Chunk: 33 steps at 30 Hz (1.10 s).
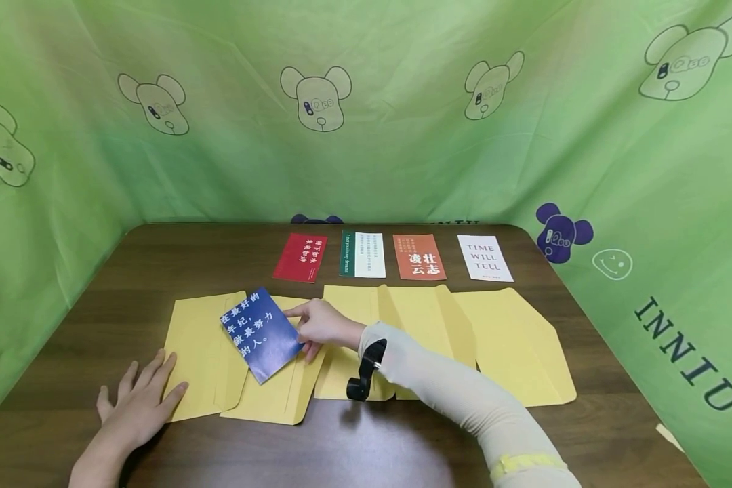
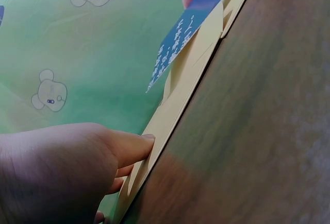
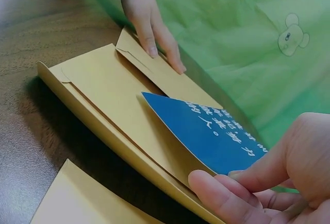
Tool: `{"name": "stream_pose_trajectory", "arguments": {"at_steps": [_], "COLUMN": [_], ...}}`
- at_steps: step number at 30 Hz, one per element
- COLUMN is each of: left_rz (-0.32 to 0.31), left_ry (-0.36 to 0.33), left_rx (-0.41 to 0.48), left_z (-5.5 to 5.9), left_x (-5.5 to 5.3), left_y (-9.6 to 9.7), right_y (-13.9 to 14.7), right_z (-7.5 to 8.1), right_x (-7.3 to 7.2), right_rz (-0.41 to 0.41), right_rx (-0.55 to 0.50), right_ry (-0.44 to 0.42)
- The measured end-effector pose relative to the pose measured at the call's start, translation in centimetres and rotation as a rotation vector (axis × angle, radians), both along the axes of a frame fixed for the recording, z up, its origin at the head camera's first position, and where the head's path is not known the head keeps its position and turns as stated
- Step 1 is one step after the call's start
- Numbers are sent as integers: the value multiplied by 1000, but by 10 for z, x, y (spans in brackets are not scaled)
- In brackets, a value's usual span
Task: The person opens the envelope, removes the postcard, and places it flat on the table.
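My right hand (image 1: 324, 321) pinches the right edge of a blue card (image 1: 257, 346) with white Chinese lettering. The card is tilted above two yellow envelopes and overlaps both in the head view. In the right wrist view, the thumb lies on the card's face and the fingers are under its edge. With fingers spread, my left hand (image 1: 135, 405) rests at the left edge of the leftmost envelope (image 1: 189, 359); its thumb (image 2: 136, 144) touches the paper in the left wrist view. The second envelope (image 1: 274, 403) lies partly hidden beneath the card.
More yellow envelopes (image 1: 518, 352) lie in the row to the right, partly behind the right sleeve. Along the back lie a red card (image 1: 299, 261), a green-and-white card (image 1: 366, 257), an orange card (image 1: 411, 247) and a white card (image 1: 484, 257). A green curtain (image 1: 402, 169) surrounds the table.
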<state>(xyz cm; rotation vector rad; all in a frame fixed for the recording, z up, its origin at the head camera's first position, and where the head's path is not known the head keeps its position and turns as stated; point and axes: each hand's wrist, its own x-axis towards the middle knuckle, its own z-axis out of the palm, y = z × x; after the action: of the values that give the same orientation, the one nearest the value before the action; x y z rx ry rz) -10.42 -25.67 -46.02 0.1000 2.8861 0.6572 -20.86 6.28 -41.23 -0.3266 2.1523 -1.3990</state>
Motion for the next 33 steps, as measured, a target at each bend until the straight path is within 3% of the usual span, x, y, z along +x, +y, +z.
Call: {"name": "stream_pose_trajectory", "arguments": {"at_steps": [14, 22, 33], "left_rz": [-3, -2, -5], "left_ry": [9, 4, 7], "left_rx": [1, -1, 6], "left_z": [0, -1, 0], "left_x": [0, -1, 0], "left_y": [-1, -1, -1], "right_y": [-4, -10, -16], "right_z": [3, 3, 0], "right_x": [-3, -12, -18], "right_rz": [-4, -74, -121], "right_rx": [-44, -137, -191], "right_ry": [30, 1, -12]}}
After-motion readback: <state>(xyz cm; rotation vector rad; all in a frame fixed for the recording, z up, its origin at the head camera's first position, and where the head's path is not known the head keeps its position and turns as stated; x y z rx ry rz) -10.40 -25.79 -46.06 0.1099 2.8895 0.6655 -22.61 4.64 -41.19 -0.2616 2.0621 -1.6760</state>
